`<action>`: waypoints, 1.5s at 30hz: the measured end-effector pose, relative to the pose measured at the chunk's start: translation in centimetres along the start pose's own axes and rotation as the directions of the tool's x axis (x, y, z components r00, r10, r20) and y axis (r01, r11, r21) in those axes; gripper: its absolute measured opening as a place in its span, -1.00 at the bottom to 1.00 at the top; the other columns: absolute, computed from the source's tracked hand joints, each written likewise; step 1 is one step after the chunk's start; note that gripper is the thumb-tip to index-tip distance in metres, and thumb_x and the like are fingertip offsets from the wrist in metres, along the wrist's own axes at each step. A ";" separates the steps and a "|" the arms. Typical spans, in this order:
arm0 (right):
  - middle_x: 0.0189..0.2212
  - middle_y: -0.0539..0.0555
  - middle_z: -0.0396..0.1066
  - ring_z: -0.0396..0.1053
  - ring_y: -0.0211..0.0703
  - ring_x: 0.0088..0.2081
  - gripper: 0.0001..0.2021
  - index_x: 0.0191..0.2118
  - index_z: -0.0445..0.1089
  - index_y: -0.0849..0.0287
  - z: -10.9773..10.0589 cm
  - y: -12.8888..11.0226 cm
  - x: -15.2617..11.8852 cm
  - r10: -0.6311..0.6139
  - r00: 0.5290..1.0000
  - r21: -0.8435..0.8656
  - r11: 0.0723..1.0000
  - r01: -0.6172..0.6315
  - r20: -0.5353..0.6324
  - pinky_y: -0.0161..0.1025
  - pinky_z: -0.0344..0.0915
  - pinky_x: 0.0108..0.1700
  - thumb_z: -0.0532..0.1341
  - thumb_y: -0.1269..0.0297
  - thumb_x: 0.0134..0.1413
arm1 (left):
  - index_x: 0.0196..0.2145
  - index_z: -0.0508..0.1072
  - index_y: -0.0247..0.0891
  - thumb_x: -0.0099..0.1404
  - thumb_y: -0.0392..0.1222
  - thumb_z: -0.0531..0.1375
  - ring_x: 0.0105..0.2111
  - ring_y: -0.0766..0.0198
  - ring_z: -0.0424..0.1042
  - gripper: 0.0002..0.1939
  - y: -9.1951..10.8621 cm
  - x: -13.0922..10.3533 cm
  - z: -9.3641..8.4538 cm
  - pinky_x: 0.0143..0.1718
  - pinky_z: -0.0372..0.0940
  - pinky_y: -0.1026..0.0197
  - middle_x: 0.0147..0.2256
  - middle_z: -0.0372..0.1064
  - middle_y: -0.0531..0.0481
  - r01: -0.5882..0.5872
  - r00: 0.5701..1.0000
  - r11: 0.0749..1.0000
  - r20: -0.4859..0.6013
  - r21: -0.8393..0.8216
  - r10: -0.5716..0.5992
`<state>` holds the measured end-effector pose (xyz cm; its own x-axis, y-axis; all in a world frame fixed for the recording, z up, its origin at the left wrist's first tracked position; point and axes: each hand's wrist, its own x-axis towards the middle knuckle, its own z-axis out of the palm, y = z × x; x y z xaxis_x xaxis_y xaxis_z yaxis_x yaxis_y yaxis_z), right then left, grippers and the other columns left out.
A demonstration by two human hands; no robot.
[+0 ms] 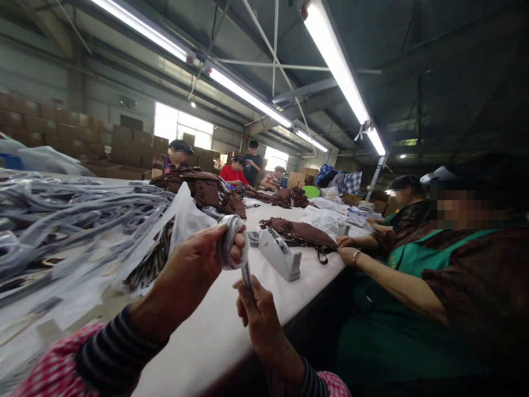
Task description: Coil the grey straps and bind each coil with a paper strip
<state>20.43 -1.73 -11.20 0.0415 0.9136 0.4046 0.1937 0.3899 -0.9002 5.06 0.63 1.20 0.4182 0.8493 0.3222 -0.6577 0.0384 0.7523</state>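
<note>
My left hand [198,253] is closed around a coil of grey strap [228,248] that looks wrapped in clear plastic, its fingers passing through the loop. From the coil a length of the same strap runs down into my right hand [258,306], which pinches it between thumb and fingers just below. Both hands are raised above the white table [198,342]. A tape dispenser [279,253] stands on the table just beyond my right hand. To the left, a heap of similar plastic-wrapped straps [91,215] covers the table.
A brown bag [300,231] lies past the dispenser, touched by the hands of a person in a green apron [433,248] close on my right. More brown bags [202,187] are piled farther back, where several people work. Cardboard boxes [53,129] are stacked behind.
</note>
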 end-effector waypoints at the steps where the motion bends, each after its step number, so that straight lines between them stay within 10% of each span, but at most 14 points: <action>1: -0.63 -0.12 0.21 0.13 -0.32 -0.63 -0.55 -0.22 0.38 0.19 0.1 0.3 -0.4 0.079 0.993 0.100 0.991 -0.088 0.088 -0.32 0.06 -0.55 0.17 -0.18 0.30 | -0.16 0.55 -0.36 0.41 -0.24 0.17 -0.38 0.23 0.49 -0.82 -0.2 0.2 -0.4 -0.24 0.46 0.18 -0.29 0.52 -0.13 -0.054 0.999 0.997 0.004 0.060 0.054; 5: -0.55 -0.06 0.36 0.21 -0.35 -0.67 -0.54 -0.14 0.40 0.21 0.0 0.3 -1.7 0.271 0.880 0.417 0.800 -0.431 0.389 -0.36 0.16 -0.63 0.26 -0.17 0.23 | -0.11 0.47 -0.24 0.42 -0.10 0.22 -0.21 0.16 0.51 -0.82 -2.4 0.9 -2.7 -0.11 0.40 0.13 -0.15 0.51 -0.10 -0.263 0.962 0.800 0.084 0.539 0.259; 10: -0.58 -0.10 0.34 0.06 -0.44 -0.72 -0.61 -0.07 0.41 0.20 -1.8 -1.7 -1.1 0.289 0.768 0.489 0.632 -0.602 0.572 -0.46 0.07 -0.71 0.26 -0.07 0.29 | -0.23 0.32 -0.19 0.44 -0.27 0.11 -0.39 0.22 0.33 -0.96 -5.7 1.5 -6.1 -0.33 0.25 0.17 -0.36 0.36 0.01 -0.621 0.761 -0.003 0.604 0.784 0.236; 12: -0.59 -0.11 0.36 0.01 -0.46 -0.75 -0.62 -0.07 0.42 0.21 -3.1 -2.2 -0.2 0.315 0.734 0.418 0.659 -0.625 0.602 -0.47 0.03 -0.74 0.32 -0.01 0.23 | -0.22 0.27 -0.18 0.42 -0.34 0.04 -0.40 0.21 0.30 -0.91 -6.3 1.6 -7.0 -0.35 0.22 0.16 -0.34 0.36 0.00 -0.702 0.694 -0.121 0.712 0.702 0.103; 19: -0.58 -0.13 0.40 0.05 -0.49 -0.73 -0.62 -0.12 0.41 0.18 -7.7 -2.0 4.4 0.450 0.784 0.126 0.829 -0.545 0.427 -0.50 -0.05 -0.71 0.46 0.14 -0.01 | -0.28 0.20 -0.14 0.47 0.16 0.07 -0.47 0.16 0.34 -0.66 -7.2 2.4 -9.3 -0.39 0.10 0.13 -0.40 0.36 0.02 -0.466 0.885 -0.239 0.443 0.852 -0.146; 23: -0.61 -0.15 0.35 0.04 -0.47 -0.70 -0.63 -0.23 0.43 0.19 -8.9 -0.7 7.1 0.426 0.812 -0.013 0.888 -0.459 0.398 -0.47 -0.06 -0.68 0.49 0.11 -0.07 | -0.29 0.25 -0.14 0.48 0.20 0.01 -0.41 0.04 0.44 -0.63 -7.7 2.7 -10.8 -0.38 0.06 0.11 -0.37 0.43 -0.05 -0.370 0.923 -0.343 0.303 0.863 -0.236; 34: -0.38 0.01 0.52 0.42 -0.16 -0.26 -0.94 -0.34 0.60 0.22 -12.5 5.5 4.3 0.156 0.925 -0.356 0.934 -0.025 0.346 -0.28 0.27 -0.17 0.37 0.35 0.04 | -0.29 0.41 -0.20 0.47 0.26 -0.05 -0.36 0.01 0.47 -0.50 -8.0 2.5 -11.7 -0.34 0.05 0.11 -0.37 0.48 -0.11 -0.361 0.874 -0.342 0.186 0.868 -0.449; 41: -0.37 0.04 0.52 0.41 -0.17 -0.30 -0.86 -0.34 0.63 0.22 -10.9 5.9 4.6 0.047 0.918 -0.296 0.952 0.079 0.394 -0.27 0.25 -0.20 0.36 0.26 0.13 | -0.28 0.49 -0.20 0.42 0.23 0.11 -0.37 0.10 0.41 -0.57 -7.6 2.4 -11.9 -0.33 0.02 0.14 -0.39 0.47 -0.04 -0.381 0.860 -0.185 0.274 0.906 -0.430; 45: -0.37 0.03 0.49 0.40 -0.19 -0.31 -0.86 -0.34 0.62 0.22 -8.4 5.6 5.0 0.018 0.895 -0.245 0.964 0.102 0.445 -0.29 0.26 -0.20 0.35 0.27 0.15 | -0.30 0.47 -0.21 0.42 0.17 0.08 -0.38 0.09 0.43 -0.60 -7.4 2.3 -11.0 -0.34 0.03 0.14 -0.38 0.49 -0.08 -0.374 0.851 -0.241 0.228 0.896 -0.473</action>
<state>29.96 4.03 -12.85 -0.3956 0.8766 0.2741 0.4308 0.4407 -0.7876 3.99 8.14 -9.94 0.8098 0.5847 0.0495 0.5634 -0.7984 0.2125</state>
